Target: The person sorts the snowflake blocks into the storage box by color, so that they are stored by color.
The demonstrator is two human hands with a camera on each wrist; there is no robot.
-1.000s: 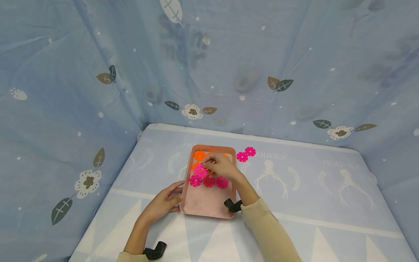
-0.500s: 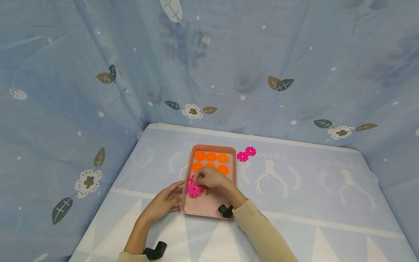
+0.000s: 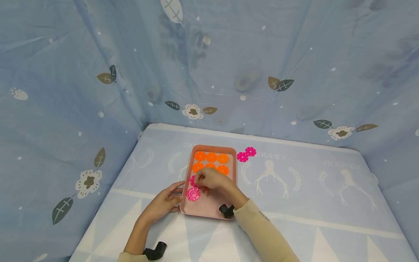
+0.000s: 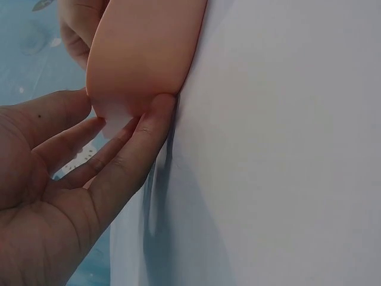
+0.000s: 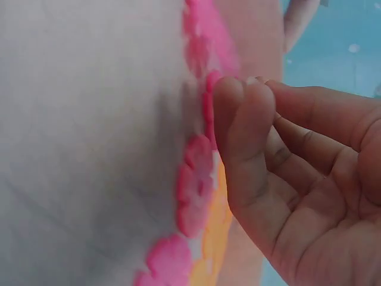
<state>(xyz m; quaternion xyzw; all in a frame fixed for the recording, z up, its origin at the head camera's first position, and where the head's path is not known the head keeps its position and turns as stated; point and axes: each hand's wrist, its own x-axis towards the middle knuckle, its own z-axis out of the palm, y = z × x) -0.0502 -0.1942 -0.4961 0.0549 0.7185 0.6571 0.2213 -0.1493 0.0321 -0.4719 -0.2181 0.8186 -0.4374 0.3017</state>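
My right hand (image 3: 211, 179) is over the pink tray (image 3: 206, 210), thumb and forefinger (image 5: 250, 119) pinched together. At their tips is a pink snowflake disc (image 3: 193, 194), low over the tray floor; it is blurred in the right wrist view. Another pink disc (image 3: 192, 181) shows partly beside the fingertips, and the hand hides others in that row. Orange discs (image 3: 211, 157) lie in two rows at the far end. My left hand (image 3: 163, 200) touches the tray's left wall (image 4: 146, 53) from outside, its fingers fairly straight.
Two pink discs (image 3: 246, 154) lie on the patterned tablecloth (image 3: 294, 193) just right of the tray's far corner. Black wrist mounts (image 3: 155, 251) sit on both forearms. A blue patterned curtain (image 3: 229, 65) rises behind and beside the table.
My right hand moved toward the tray's near left with the pink disc, then stayed nearly still. The disc dropped slightly nearer the front. Orange rows came into fuller view. The left hand stayed put.
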